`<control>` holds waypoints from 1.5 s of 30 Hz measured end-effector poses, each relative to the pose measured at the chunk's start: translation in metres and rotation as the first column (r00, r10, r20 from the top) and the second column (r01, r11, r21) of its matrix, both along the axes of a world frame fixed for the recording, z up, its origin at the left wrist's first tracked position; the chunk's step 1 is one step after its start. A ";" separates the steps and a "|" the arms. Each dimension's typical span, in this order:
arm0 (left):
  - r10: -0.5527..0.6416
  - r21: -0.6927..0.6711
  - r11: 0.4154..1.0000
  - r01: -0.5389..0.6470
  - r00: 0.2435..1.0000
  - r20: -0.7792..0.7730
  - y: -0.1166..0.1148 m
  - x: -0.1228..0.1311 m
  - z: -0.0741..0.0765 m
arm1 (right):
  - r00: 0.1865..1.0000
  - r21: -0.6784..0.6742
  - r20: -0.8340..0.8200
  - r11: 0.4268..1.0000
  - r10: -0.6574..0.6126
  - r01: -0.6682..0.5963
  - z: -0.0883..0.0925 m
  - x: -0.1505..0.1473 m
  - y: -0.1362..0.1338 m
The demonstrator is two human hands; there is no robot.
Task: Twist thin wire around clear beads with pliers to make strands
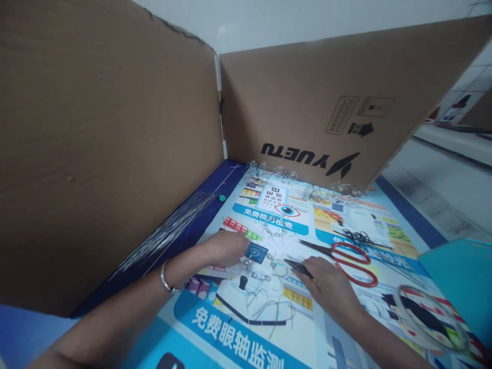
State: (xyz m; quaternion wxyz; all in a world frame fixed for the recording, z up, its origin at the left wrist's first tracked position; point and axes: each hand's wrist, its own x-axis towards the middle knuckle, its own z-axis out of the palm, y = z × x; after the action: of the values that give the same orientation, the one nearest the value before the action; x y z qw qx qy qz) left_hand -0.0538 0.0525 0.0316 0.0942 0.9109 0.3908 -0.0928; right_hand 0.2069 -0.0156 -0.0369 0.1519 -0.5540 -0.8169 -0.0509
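My left hand (226, 248), with a silver bangle (165, 277) on its wrist, is closed with its fingertips down at the printed sheet (319, 328), beside small clear beaded pieces (258, 277). What its fingertips pinch is too small to make out. My right hand (328, 282) is wrapped round dark pliers (298, 266), whose tips point left toward a thin wire loop (279, 267). Red-handled scissors (346, 259) lie just beyond my right hand. Thin curled wires (269, 305) rest on the sheet between my forearms.
Cardboard panels stand at the left (107, 143) and back (307, 102). A bundle of straight wires (169, 228) lies at the left. Black wire pieces (359, 238) sit behind the scissors, a coil (430, 318) at the right. Clear beaded pieces (330, 192) line the back panel's foot.
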 end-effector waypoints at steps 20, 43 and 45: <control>0.462 -0.587 0.789 -0.179 0.803 0.376 0.001 0.008 -0.018 | 0.996 -0.046 -0.084 0.999 -0.020 0.016 0.007 -0.004 0.000; 0.654 -0.836 0.548 0.018 0.614 0.442 -0.011 0.023 -0.023 | 0.996 -0.052 -0.089 0.998 -0.032 0.027 0.002 -0.003 0.001; 0.680 -0.845 0.534 0.022 0.582 0.445 -0.013 0.025 -0.026 | 0.996 -0.048 -0.083 0.999 -0.028 0.024 0.002 -0.003 0.001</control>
State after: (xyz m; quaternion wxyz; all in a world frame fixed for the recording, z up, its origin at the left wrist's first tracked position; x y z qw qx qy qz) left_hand -0.0283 0.0399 0.0053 0.6461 0.6213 0.4180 0.1474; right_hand 0.2036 -0.0150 -0.0347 0.1722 -0.5696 -0.8036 -0.0105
